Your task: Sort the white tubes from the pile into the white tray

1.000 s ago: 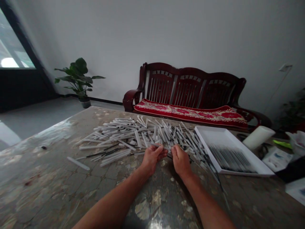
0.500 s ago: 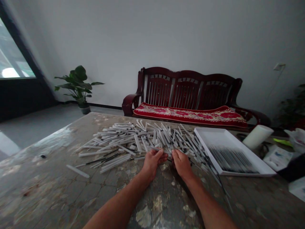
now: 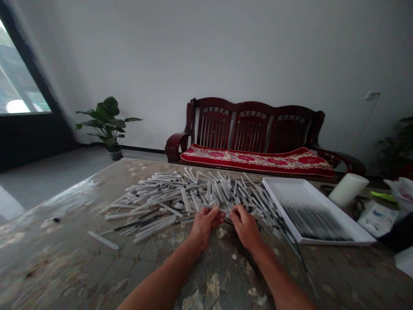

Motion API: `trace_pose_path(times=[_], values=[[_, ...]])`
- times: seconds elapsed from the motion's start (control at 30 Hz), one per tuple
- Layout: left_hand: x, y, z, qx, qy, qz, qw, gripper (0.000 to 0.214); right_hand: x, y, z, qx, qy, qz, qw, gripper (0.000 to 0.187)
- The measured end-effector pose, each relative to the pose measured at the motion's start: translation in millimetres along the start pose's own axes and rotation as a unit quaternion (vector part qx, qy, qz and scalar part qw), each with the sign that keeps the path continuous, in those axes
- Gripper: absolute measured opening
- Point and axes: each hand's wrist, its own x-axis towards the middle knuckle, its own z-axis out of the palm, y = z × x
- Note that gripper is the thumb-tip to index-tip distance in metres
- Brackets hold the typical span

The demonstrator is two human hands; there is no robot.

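Note:
A wide heap of white pen barrels and thin black refills [image 3: 180,191] lies across the marbled table [image 3: 64,241]. My left hand [image 3: 204,225] and my right hand [image 3: 245,226] rest side by side at the near edge of the heap. The fingers of both are curled and pinched on a white pen [image 3: 222,211] that spans between them. A white tray [image 3: 309,189] to the right holds a row of dark pens [image 3: 314,221] lying side by side.
One white barrel [image 3: 103,240] lies alone at the left. A white cylinder [image 3: 348,189] and packets sit beyond the tray at the right. Behind the table stand a dark wooden bench with a red cushion [image 3: 254,157] and a potted plant [image 3: 108,122].
Both hands stay at the heap's near edge, fingers shifting slightly on the pen. The view has tilted upward a little.

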Motion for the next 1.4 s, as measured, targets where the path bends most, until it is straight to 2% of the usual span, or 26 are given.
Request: trace_pose_path(times=[0.07, 0.2, 0.37, 0.53, 0.67, 0.83, 0.97, 1.03, 1.13, 1.2, 1.3, 1.4], values=[[-0.7, 0.0, 0.4, 0.007, -0.01, -0.004, 1.0, 0.011, -0.4, -0.8, -0.6, -0.007, 0.006, 0.0, 1.0, 0.028], [-2.5, -0.9, 1.7, 0.008, -0.009, -0.009, 1.0, 0.012, -1.2, 0.0, -1.3, -0.02, 0.002, 0.031, 0.999, 0.043], [-1.0, -2.4, 0.9, -0.004, -0.006, -0.009, 1.0, 0.018, -0.4, 2.2, 1.6, -0.04, 0.0, -0.003, 0.999, 0.037], [2.8, -4.4, -0.6, 0.004, -0.002, -0.005, 1.0, 0.02, -1.0, 2.0, 4.1, 0.019, 0.003, 0.065, 0.998, 0.048], [1.6, -3.5, -0.3, -0.005, 0.006, -0.002, 1.0, 0.019, -2.3, 1.0, 3.7, 0.028, 0.005, 0.035, 0.999, 0.034], [-2.4, -3.5, 1.4, -0.006, -0.001, 0.009, 1.0, 0.021, -1.3, 4.7, 7.0, 0.094, 0.001, 0.073, 0.993, 0.042], [-4.2, -3.5, 2.5, 0.004, 0.01, 0.018, 1.0, 0.028, -1.0, 3.4, 8.0, 0.102, 0.008, 0.058, 0.993, 0.035], [-5.9, -2.5, 3.5, 0.013, -0.009, 0.037, 0.999, 0.033, -1.4, 1.4, 8.9, 0.15, 0.004, 0.078, 0.986, 0.036], [-8.5, 0.3, 5.3, 0.04, -0.051, 0.071, 0.995, 0.037, -1.3, -1.5, 8.4, 0.266, -0.015, 0.168, 0.949, 0.041], [-9.0, 3.0, 5.2, 0.069, -0.087, 0.07, 0.991, 0.039, -0.4, -2.5, 3.9, 0.31, -0.016, 0.202, 0.929, 0.043], [-8.0, 8.5, 1.4, 0.097, -0.136, 0.018, 0.986, 0.04, 2.0, -1.1, -7.5, 0.315, -0.021, 0.175, 0.933, 0.044], [-7.5, 13.5, -5.2, 0.106, -0.19, -0.085, 0.972, 0.044, 5.0, 3.7, -14.7, 0.257, -0.032, 0.114, 0.959, 0.042]])
